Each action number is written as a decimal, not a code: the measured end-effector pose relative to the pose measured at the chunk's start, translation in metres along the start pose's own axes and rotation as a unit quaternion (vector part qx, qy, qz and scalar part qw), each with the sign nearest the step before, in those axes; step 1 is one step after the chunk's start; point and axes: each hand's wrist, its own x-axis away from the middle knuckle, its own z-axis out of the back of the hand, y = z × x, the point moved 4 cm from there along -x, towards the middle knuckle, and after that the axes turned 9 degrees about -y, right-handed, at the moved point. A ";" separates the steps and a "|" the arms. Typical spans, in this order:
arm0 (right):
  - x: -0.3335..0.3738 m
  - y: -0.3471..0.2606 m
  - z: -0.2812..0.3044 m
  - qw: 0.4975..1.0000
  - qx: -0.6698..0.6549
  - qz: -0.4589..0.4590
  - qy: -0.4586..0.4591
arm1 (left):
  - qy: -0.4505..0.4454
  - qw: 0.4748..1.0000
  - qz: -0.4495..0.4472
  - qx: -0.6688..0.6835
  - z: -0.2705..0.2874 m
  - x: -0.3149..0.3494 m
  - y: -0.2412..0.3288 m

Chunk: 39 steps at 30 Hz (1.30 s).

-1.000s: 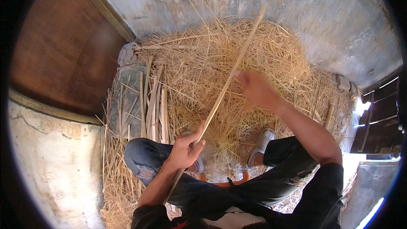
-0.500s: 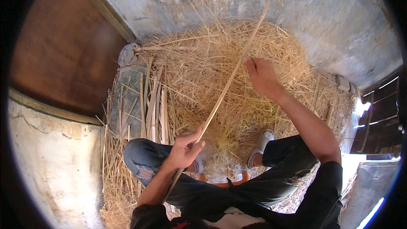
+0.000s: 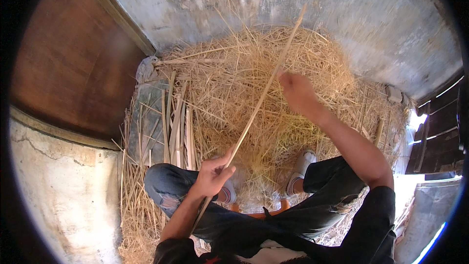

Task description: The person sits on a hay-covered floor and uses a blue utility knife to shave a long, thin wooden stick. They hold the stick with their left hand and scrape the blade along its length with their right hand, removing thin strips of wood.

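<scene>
A long, thin bamboo strip (image 3: 254,112) slants from my lap up over the pile of shavings, its far end pointing to the back wall. Around its lower part, above my left knee, the fingers and thumb of my left hand (image 3: 212,176) are closed. My right hand (image 3: 299,95) is closed right beside the upper part of the strip and smeared by motion. Whether it grips the strip or a small tool is hidden. Below the strip's end lies a wide heap of pale shavings (image 3: 312,58).
Several split bamboo pieces (image 3: 177,122) lie to the left on a grey slab (image 3: 146,112). A brown door panel (image 3: 78,58) stands at far left, a grey wall (image 3: 381,24) behind the heap. Part of an orange stool (image 3: 259,214) shows beneath me.
My right hand has shifted slightly down and is now blurred. The left hand keeps its hold on the strip, which stays at nearly the same slant.
</scene>
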 end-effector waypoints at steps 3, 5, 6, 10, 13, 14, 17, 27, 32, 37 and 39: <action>0.036 -0.028 -0.050 0.996 0.026 0.085 -0.030 | 0.001 0.999 0.030 0.025 0.001 -0.003 0.006; 0.046 -0.042 -0.067 0.991 0.018 0.129 -0.017 | 0.005 0.999 0.038 0.034 0.003 -0.003 0.010; 0.039 -0.039 -0.060 0.996 -0.013 0.088 -0.029 | 0.005 0.999 0.031 0.035 0.003 -0.001 0.009; 0.007 -0.008 -0.005 0.999 -0.039 0.024 0.021 | -0.001 0.999 0.019 0.044 0.000 -0.004 0.009; 0.031 -0.030 -0.035 0.995 0.004 0.090 -0.039 | 0.005 0.997 0.047 0.058 0.001 -0.006 0.012; 0.048 -0.046 -0.058 0.990 0.004 0.104 -0.093 | 0.006 0.996 0.056 0.065 -0.001 -0.006 0.011; 0.059 -0.062 -0.076 0.977 0.024 0.141 -0.157 | 0.007 0.996 0.070 0.063 0.005 -0.003 0.011; 0.080 -0.074 -0.093 0.967 -0.024 0.210 -0.142 | 0.011 0.991 0.063 0.118 0.003 -0.012 0.013; 0.062 -0.061 -0.090 0.951 -0.122 0.222 -0.177 | 0.008 0.988 0.030 0.152 0.001 -0.018 0.025; 0.051 -0.053 -0.077 0.941 -0.235 0.230 -0.084 | 0.000 0.991 0.029 0.131 0.004 -0.020 0.027; 0.051 -0.055 -0.068 0.953 -0.196 0.210 -0.102 | 0.007 0.993 0.023 0.112 0.005 -0.019 0.018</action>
